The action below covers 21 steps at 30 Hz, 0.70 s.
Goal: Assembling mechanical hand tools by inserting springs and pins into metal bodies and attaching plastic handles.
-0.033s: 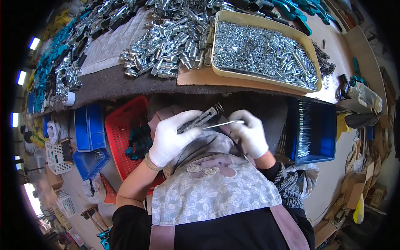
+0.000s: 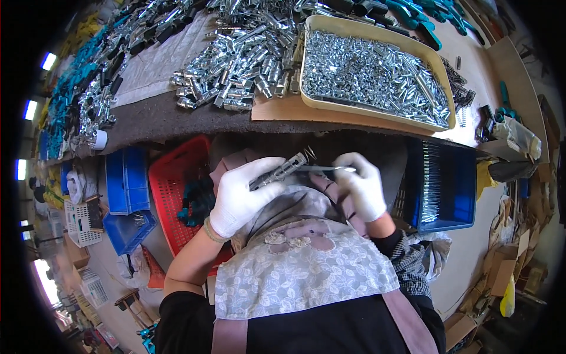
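Over my lap, my left hand point(image 2: 239, 197) in a white glove is closed around a slotted metal tube point(image 2: 286, 168), tilted up to the right. A thin coil spring point(image 2: 310, 152) sticks out of the tube's upper end. My gloved right hand point(image 2: 364, 187) is closed on a slender pale metal rod point(image 2: 321, 169), which points left toward the tube. Motion blurs the rod, and I cannot tell whether its tip touches the tube. The glove partly covers the tube's lower end.
Ahead, the bench carries a cream tray point(image 2: 377, 112) of small metal parts, a heap of metal fittings point(image 2: 236, 71) and teal-handled pieces point(image 2: 413, 17). Below the bench edge stand a red basket point(image 2: 162, 189) on the left and a blue bin point(image 2: 454, 227) with thin rods on the right.
My right hand has moved slightly to the right and turned with the rod, drawing back a little from the tube. My left hand and the tube have hardly moved.
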Each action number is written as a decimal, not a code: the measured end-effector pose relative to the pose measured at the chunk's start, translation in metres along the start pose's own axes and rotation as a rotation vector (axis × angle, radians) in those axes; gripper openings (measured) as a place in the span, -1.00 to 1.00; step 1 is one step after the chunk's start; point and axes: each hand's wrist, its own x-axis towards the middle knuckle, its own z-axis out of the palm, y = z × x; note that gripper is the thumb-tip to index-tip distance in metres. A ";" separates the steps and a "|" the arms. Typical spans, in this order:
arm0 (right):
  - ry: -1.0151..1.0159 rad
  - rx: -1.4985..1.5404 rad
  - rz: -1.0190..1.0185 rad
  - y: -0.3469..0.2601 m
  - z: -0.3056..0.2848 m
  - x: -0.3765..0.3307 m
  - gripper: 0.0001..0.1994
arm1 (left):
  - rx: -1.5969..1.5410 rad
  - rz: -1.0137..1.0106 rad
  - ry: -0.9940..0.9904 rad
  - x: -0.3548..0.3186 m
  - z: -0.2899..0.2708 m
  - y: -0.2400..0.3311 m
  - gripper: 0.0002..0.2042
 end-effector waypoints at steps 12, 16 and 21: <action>-0.131 -0.405 -0.182 -0.054 -0.020 -0.013 -0.87 | 0.212 0.330 -0.035 -0.004 0.001 -0.001 -0.69; -0.292 -0.368 0.008 -0.058 0.004 -0.015 -0.88 | 0.216 0.375 -0.042 -0.005 0.006 0.001 -0.69; -0.364 -0.525 -0.376 -0.030 0.008 -0.014 -0.76 | 0.089 0.368 -0.148 -0.006 0.003 0.002 -0.68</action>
